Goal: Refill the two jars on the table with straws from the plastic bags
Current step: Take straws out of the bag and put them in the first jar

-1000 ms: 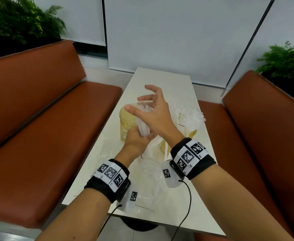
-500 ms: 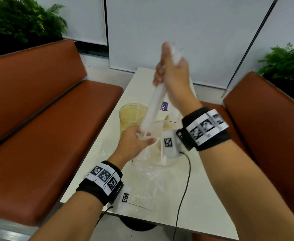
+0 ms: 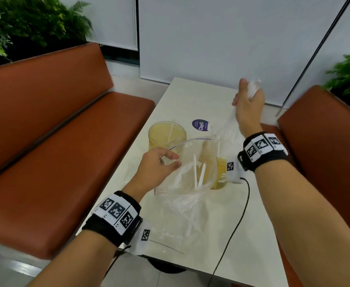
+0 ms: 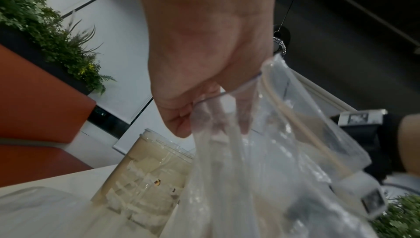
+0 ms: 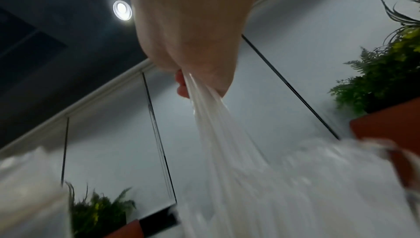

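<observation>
My left hand [image 3: 175, 160] pinches the rim of a clear plastic bag [image 3: 192, 162] and holds its mouth open above the table; a few white straws [image 3: 199, 172] stand inside it. In the left wrist view the fingers [image 4: 243, 116] show through the bag [image 4: 272, 161]. My right hand [image 3: 246, 94] is raised at the right and grips a bundle of white straws [image 3: 253, 85]; the bundle [image 5: 216, 134] fans downward from the fist [image 5: 186, 83]. The left jar [image 3: 165, 135], yellowish, holds one straw. The right jar [image 3: 220, 172] is partly hidden behind the bag.
A second clear bag [image 3: 182, 214] with straws lies on the white table [image 3: 190, 96] near its front edge. A purple round sticker [image 3: 200, 125] lies behind the jars. Brown benches [image 3: 66, 141] flank the table. A black cable [image 3: 238, 224] hangs from my right wrist.
My right hand closed on a bundle of straws, lifted it out of the bag and swung it to the right. My left hand shifted from the straws to the bag's rim.
</observation>
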Motion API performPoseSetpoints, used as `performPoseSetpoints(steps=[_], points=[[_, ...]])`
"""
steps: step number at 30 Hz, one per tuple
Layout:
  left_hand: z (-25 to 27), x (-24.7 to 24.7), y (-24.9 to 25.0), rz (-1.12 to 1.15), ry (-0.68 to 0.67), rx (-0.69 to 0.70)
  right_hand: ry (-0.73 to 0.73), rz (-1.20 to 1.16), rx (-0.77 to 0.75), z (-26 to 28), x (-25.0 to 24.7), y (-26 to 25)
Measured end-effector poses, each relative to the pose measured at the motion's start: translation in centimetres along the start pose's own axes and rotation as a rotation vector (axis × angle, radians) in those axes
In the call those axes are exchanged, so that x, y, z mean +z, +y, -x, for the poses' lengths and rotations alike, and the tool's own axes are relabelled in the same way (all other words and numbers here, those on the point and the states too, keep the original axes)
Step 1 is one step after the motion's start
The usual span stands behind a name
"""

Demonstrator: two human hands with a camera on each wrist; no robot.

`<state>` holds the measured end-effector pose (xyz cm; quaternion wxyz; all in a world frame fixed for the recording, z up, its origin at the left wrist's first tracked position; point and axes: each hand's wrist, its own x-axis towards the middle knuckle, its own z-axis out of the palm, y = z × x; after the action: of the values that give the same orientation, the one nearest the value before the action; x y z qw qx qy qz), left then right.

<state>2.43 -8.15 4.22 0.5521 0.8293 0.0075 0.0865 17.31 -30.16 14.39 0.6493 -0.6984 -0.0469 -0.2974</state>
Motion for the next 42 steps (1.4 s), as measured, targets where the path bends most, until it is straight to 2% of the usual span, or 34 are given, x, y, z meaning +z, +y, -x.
performPoseSetpoints(steps=[4,7,9,11,13,15,16,18,20,21,23,24,26,27,28,30,32,33,34,35,36,38,39,42], points=[[-0.3,0.2,0.0,0.039,-0.006,-0.014,-0.065,0.087,0.046,0.4,-0.3,2.9],[-0.4,0.4,0.2,0.061,-0.008,-0.012,-0.198,0.272,0.144,1.1,-0.7,5.0],[-0.4,0.4,0.5,0.083,-0.015,-0.002,-0.199,0.389,0.192,1.7,-1.0,6.0],[-0.3,0.5,0.6,0.097,-0.023,-0.002,-0.111,0.352,0.131,2.0,-1.4,5.8],[-0.3,0.4,0.7,0.099,-0.023,-0.009,-0.014,0.193,0.009,1.5,-1.7,4.6],[-0.3,0.3,0.8,0.084,-0.027,-0.009,-0.013,0.252,-0.129,1.1,-1.9,3.3],[-0.4,0.3,0.8,0.075,-0.031,-0.011,-0.039,0.372,-0.201,0.9,-1.8,3.2],[-0.4,0.1,0.8,0.067,-0.04,-0.01,-0.171,0.687,-0.214,1.3,-1.9,3.6],[-0.4,0.0,0.8,0.047,-0.041,-0.004,-0.373,0.933,-0.162,2.4,-1.9,5.5],[-0.3,-0.1,0.7,0.037,-0.042,-0.005,-0.432,0.971,-0.133,3.1,-2.0,6.1],[-0.2,-0.3,0.8,0.02,-0.06,0.007,-0.369,0.842,-0.151,3.6,-2.3,6.3],[-0.1,-0.5,0.9,0.01,-0.07,0.017,-0.271,0.738,-0.191,3.3,-2.4,5.9],[-0.1,-0.8,1.2,-0.022,-0.088,0.028,-0.095,0.6,-0.315,2.6,-2.3,4.5],[0.1,-1.0,1.4,-0.051,-0.096,0.037,-0.069,0.592,-0.391,2.3,-2.2,4.0],[0.2,-1.1,1.8,-0.088,-0.103,0.042,-0.109,0.631,-0.462,2.0,-1.9,3.8],[0.6,-1.3,2.5,-0.142,-0.11,0.044,-0.345,0.787,-0.561,1.7,-1.5,4.4],[0.7,-1.5,3.3,-0.21,-0.125,0.054,-0.634,1.033,-0.566,2.0,-1.4,5.9],[0.9,-1.6,3.6,-0.242,-0.142,0.059,-0.753,1.152,-0.518,2.2,-1.6,6.4],[1.0,-1.7,4.0,-0.265,-0.163,0.064,-0.798,1.215,-0.482,2.3,-1.7,6.8],[1.1,-1.8,4.3,-0.28,-0.185,0.07,-0.776,1.222,-0.458,2.4,-1.9,6.9],[1.2,-1.8,4.5,-0.291,-0.204,0.079,-0.699,1.185,-0.46,2.2,-2.1,7.0],[1.3,-1.8,4.8,-0.301,-0.225,0.093,-0.493,1.116,-0.558,1.8,-2.3,7.0],[1.4,-1.8,4.9,-0.309,-0.229,0.099,-0.483,1.155,-0.582,1.7,-2.4,6.9],[1.6,-1.5,5.2,-0.321,-0.24,0.116,-0.816,1.483,-0.508,2.4,-3.3,7.4]])
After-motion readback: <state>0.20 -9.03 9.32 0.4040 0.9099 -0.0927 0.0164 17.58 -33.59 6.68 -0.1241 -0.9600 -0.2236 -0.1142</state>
